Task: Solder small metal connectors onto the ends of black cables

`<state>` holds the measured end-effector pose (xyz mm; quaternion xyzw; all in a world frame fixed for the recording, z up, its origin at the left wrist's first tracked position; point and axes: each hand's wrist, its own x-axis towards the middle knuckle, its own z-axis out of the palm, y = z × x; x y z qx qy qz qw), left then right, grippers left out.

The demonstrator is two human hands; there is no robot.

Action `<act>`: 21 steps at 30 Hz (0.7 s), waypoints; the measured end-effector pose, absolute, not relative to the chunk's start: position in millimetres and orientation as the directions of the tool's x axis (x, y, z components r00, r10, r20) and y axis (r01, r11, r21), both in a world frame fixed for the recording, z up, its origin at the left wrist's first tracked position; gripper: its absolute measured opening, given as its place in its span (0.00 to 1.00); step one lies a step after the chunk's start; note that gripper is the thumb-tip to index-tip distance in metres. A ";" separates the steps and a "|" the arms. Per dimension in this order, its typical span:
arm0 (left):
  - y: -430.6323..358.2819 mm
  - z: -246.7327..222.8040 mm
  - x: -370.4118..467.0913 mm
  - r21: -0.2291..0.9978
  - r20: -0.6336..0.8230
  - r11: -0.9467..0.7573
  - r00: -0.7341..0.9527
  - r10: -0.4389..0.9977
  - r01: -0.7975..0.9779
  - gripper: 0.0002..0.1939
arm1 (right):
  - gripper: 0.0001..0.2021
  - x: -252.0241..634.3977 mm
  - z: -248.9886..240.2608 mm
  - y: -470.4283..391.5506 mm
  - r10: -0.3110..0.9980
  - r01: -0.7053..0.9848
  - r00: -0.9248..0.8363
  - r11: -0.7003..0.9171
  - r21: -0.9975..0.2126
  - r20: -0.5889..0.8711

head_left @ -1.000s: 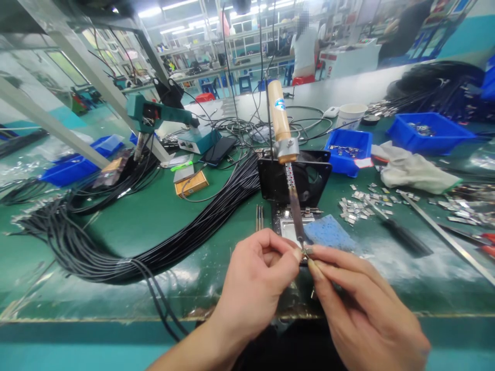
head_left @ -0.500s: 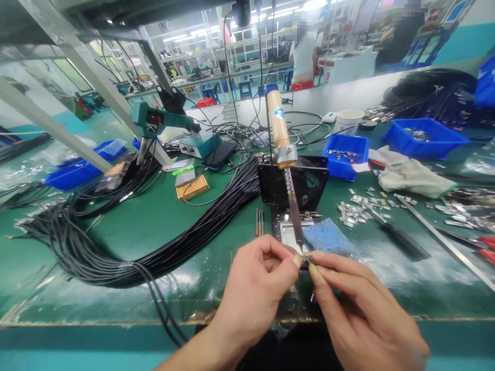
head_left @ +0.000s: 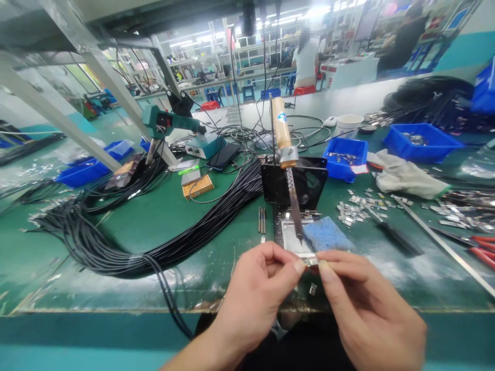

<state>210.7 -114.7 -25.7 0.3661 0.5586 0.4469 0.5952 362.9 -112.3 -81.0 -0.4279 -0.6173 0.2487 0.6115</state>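
Note:
My left hand point(head_left: 266, 281) and my right hand point(head_left: 367, 299) meet fingertip to fingertip near the table's front edge. Between them they pinch a small silver metal connector point(head_left: 311, 262), one hand at each end. Fingers cover most of it. Just above hangs a soldering iron point(head_left: 295, 206) with a wooden handle, its tip pointing down and apart from the connector. Beneath the tip lies a silvery metal tray point(head_left: 290, 239), with a blue sponge point(head_left: 328, 234) touching its right side. Another small metal piece point(head_left: 313, 288) lies on the table just below my fingers.
A thick bundle of black cables point(head_left: 201, 226) curves across the left. Behind the iron stands a black fan point(head_left: 270, 183). Loose metal shells point(head_left: 350, 211), a black-handled tool point(head_left: 400, 238), red-handled pliers point(head_left: 481, 250) and blue bins point(head_left: 423, 141) lie to the right.
The connector has come away from the iron's tip and down slightly, and more of it shows between my fingers. The camera view has shifted a little.

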 end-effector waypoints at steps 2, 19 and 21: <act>-119.7 -23.0 211.9 0.946 -0.308 0.306 0.001 0.951 -0.103 0.11 | 0.05 365.2 -78.1 -113.5 0.853 0.198 0.101 0.487 -0.850 0.512; -162.8 -22.7 220.6 0.978 0.030 -0.025 -0.022 0.999 0.208 0.06 | 0.05 375.1 -70.5 -138.3 0.852 0.124 0.064 0.510 -0.851 0.519; -167.1 -22.9 221.0 0.981 -0.022 0.026 -0.021 1.000 0.190 0.08 | 0.04 375.1 -66.6 -140.9 0.868 0.106 0.049 0.487 -0.867 0.494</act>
